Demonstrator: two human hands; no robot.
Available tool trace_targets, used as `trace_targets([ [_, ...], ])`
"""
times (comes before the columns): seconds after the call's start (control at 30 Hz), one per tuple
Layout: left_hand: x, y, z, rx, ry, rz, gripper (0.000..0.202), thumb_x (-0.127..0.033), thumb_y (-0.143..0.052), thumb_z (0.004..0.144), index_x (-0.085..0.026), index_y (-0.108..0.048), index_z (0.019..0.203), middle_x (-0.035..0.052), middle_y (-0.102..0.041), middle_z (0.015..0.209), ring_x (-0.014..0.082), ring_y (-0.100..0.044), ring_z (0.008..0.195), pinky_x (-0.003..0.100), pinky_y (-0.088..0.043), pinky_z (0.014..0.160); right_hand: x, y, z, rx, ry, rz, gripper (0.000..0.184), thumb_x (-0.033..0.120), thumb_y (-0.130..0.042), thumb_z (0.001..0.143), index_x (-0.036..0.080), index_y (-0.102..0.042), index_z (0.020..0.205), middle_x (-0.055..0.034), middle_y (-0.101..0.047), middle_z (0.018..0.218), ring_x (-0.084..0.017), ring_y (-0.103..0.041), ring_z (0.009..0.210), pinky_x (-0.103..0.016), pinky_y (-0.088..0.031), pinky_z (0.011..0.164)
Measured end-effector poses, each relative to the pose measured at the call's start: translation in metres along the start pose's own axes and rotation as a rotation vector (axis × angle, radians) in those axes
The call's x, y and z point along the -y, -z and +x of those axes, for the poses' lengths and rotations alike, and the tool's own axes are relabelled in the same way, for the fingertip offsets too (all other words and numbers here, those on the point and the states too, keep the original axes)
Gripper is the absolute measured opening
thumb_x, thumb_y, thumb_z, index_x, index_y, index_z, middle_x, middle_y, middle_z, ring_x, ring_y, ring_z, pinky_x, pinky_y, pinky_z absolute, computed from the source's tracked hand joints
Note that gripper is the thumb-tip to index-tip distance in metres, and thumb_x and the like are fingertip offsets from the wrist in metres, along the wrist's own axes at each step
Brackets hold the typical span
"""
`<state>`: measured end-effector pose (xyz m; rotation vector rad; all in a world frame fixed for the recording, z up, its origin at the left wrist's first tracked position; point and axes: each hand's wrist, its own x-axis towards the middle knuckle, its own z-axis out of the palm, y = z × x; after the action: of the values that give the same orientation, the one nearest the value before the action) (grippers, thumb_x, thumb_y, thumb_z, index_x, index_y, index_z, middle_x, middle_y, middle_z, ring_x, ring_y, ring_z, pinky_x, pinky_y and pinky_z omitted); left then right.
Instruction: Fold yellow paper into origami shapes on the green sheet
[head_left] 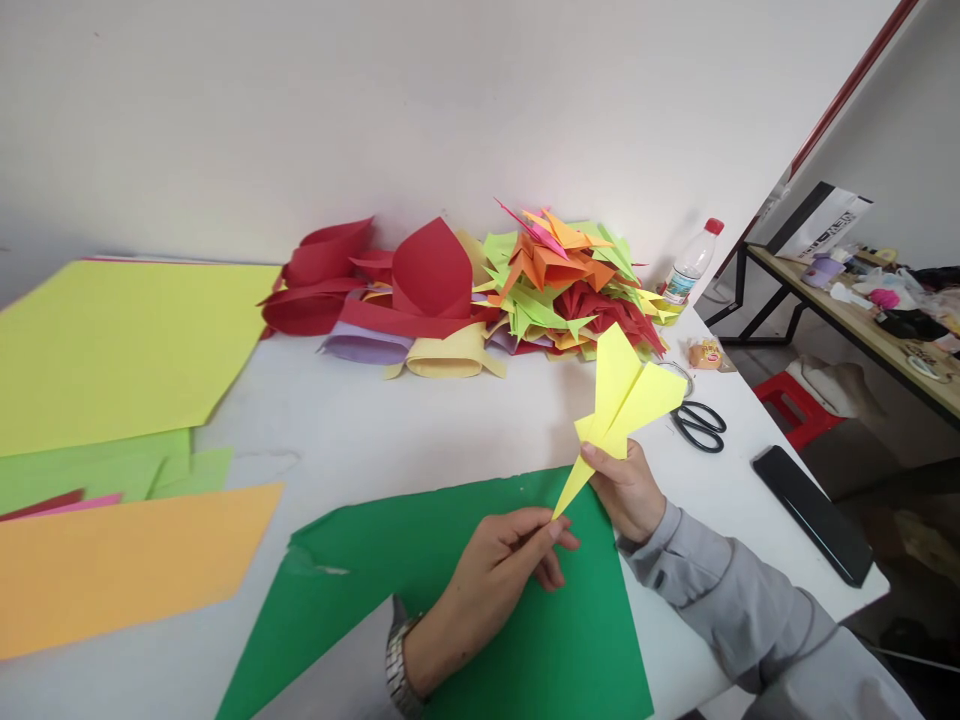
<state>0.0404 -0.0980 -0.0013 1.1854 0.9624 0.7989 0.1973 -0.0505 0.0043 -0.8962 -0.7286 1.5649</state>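
A folded yellow paper figure (611, 415), with two broad flaps at the top and a narrow point at the bottom, is held up in both hands. My right hand (626, 490) grips its middle, thumb in front. The thumb and fingers of my left hand (502, 575) pinch the narrow lower tip. Beneath both hands lies a green sheet (360, 590) with a worn upper left corner. Behind the figure is a heap of folded paper pieces (555, 285) in orange, green, red and yellow.
Yellow (142, 350) and orange sheets (135, 560) lie on the left. Rolled red paper shapes (431, 275) stand by the wall. To the right are black-handled scissors (699, 425), a wrapped snack (705, 353), a bottle (688, 265) and a black phone (814, 515).
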Motion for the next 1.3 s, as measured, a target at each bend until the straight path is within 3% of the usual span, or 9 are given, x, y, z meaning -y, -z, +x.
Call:
trace_targets([
  [0.33, 0.0011, 0.0013, 0.0000, 0.058, 0.038, -0.059, 0.044, -0.055, -0.057, 0.080, -0.013, -0.071, 0.082, 0.0070, -0.070, 0.062, 0.0181, -0.064, 0.056, 0.029, -0.053, 0.056, -0.0007, 0.0001, -0.0002, 0.002, 0.014, -0.041, 0.027, 0.030, -0.085, 0.060, 0.017, -0.070, 0.078, 0.0014, -0.065, 0.071, -0.012, -0.054, 0.065, -0.025, -0.045, 0.064],
  [0.7, -0.0010, -0.0007, -0.0014, -0.010, 0.060, 0.012, 0.043, -0.055, -0.059, 0.079, -0.013, -0.070, 0.082, 0.0066, -0.070, 0.063, 0.0168, -0.064, 0.053, 0.028, -0.053, 0.054, 0.0054, 0.0006, 0.0026, -0.019, 0.027, -0.041, 0.027, 0.033, -0.086, 0.059, 0.016, -0.069, 0.071, 0.0018, -0.063, 0.066, -0.011, -0.052, 0.062, -0.025, -0.046, 0.063],
  [1.3, -0.0029, 0.0003, -0.0030, 0.030, 0.040, -0.051, 0.044, -0.053, -0.054, 0.081, -0.013, -0.071, 0.078, 0.0077, -0.070, 0.062, 0.0176, -0.064, 0.054, 0.028, -0.052, 0.055, 0.0030, 0.0009, 0.0019, -0.009, -0.004, 0.002, 0.026, 0.027, -0.086, 0.059, 0.017, -0.069, 0.076, 0.0027, -0.065, 0.071, -0.011, -0.054, 0.065, -0.024, -0.046, 0.065],
])
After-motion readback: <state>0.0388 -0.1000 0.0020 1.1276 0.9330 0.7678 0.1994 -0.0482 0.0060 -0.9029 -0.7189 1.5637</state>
